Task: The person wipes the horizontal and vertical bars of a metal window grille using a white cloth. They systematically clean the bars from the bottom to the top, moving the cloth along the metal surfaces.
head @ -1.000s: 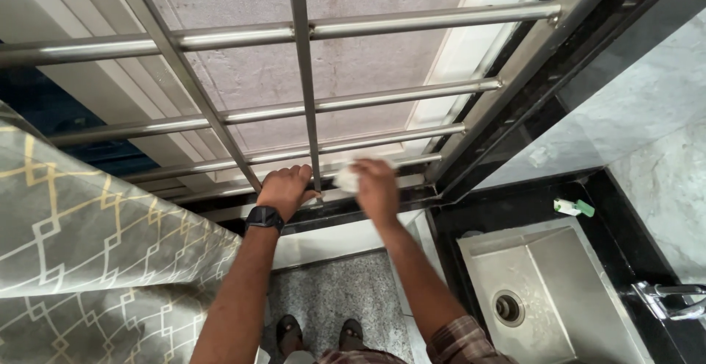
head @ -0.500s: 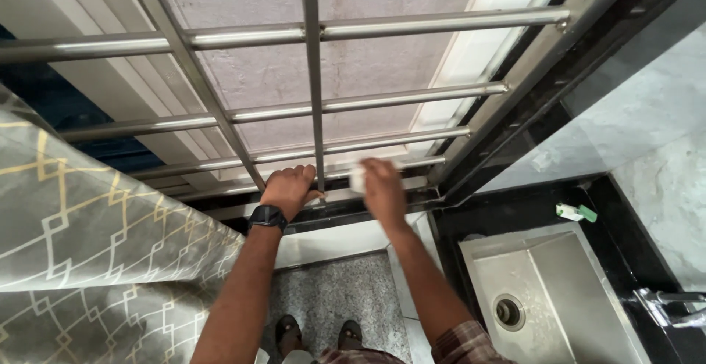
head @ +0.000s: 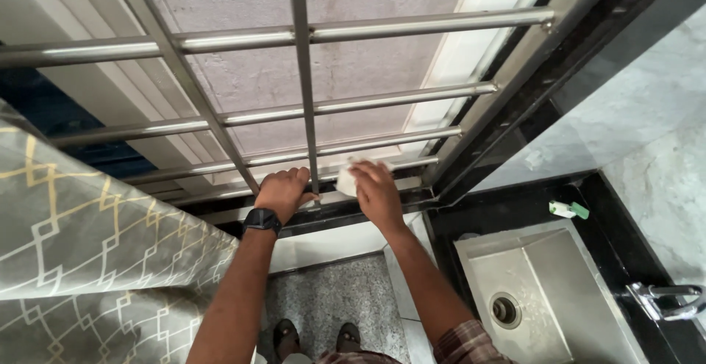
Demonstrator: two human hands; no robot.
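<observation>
View from above of a person leaning toward a window guarded by a steel grille (head: pixel 309 106) of horizontal and vertical bars. The left hand (head: pixel 283 193), with a black watch (head: pixel 262 220) on its wrist, rests on the dark window sill (head: pixel 331 217), fingers curled around the foot of a vertical bar. The right hand (head: pixel 376 193) sits just beside it, fingers closed over a small white cloth (head: pixel 346 180), pressing it against the sill at the grille's lowest rail; most of the cloth is hidden, so it may be a wad of paper. At the left hangs a grey patterned curtain (head: pixel 88 254). At the right, a steel sink (head: pixel 544 298) is set in a black counter.
</observation>
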